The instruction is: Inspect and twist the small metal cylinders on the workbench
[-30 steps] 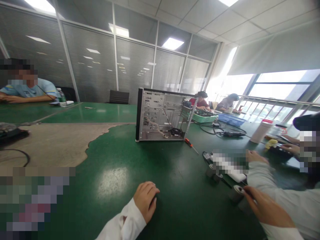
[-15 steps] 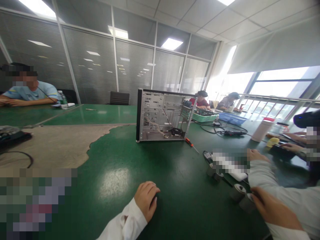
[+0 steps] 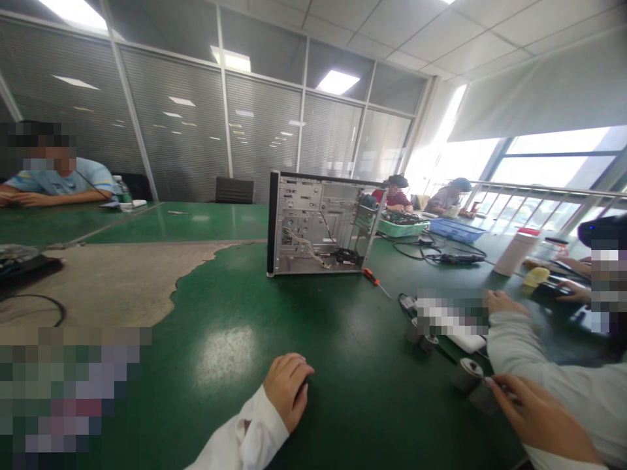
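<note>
My left hand (image 3: 288, 393) rests on the green table (image 3: 362, 385), its fingers curled together; anything under them is hidden. At lower right, the fingers of my right hand (image 3: 541, 414) are closed at the edge of a grey cylinder (image 3: 482, 397). Another grey cylinder (image 3: 467, 375) stands beside it, and smaller ones (image 3: 420, 333) are farther up the table. Beyond my hands an open computer case (image 3: 321, 225) stands upright, with cables and a black part inside. A screwdriver (image 3: 372, 279) with an orange and black handle lies by its lower right corner.
A white power strip (image 3: 458, 328) lies near a co-worker's hand (image 3: 504, 302) and sleeve. Farther back are a pink bottle (image 3: 518, 252), a green basket (image 3: 402, 228), a blue basket (image 3: 455, 230) and black cables. Other people sit around the table. Torn brown covering (image 3: 127, 274) lies left.
The fingers of my right hand have shifted slightly at the grey cylinder. My left hand has stayed in place. The case has not moved.
</note>
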`<state>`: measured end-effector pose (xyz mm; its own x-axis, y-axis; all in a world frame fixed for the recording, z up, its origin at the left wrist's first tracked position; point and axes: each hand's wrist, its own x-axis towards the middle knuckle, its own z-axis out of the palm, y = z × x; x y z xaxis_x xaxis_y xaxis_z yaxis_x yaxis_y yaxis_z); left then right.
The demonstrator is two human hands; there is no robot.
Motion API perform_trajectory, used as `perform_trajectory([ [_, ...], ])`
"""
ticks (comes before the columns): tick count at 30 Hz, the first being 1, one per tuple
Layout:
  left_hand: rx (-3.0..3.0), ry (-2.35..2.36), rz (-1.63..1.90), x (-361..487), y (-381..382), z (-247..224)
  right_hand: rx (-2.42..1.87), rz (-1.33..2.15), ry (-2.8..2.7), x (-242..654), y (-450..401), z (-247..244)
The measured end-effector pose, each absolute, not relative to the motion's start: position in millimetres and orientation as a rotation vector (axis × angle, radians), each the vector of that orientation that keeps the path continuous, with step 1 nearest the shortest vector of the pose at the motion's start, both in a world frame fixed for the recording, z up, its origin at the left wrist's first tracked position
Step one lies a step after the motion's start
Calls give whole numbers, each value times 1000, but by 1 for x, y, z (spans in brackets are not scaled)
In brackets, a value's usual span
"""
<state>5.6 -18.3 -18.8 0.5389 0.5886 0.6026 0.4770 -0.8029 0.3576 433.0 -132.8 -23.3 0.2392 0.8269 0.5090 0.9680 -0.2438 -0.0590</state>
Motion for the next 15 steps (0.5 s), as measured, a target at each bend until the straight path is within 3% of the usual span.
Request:
perform_trajectory([
  [15,2617,900,1088,5,-17,-21,-2160,-384,-1670,440,-97,-38],
])
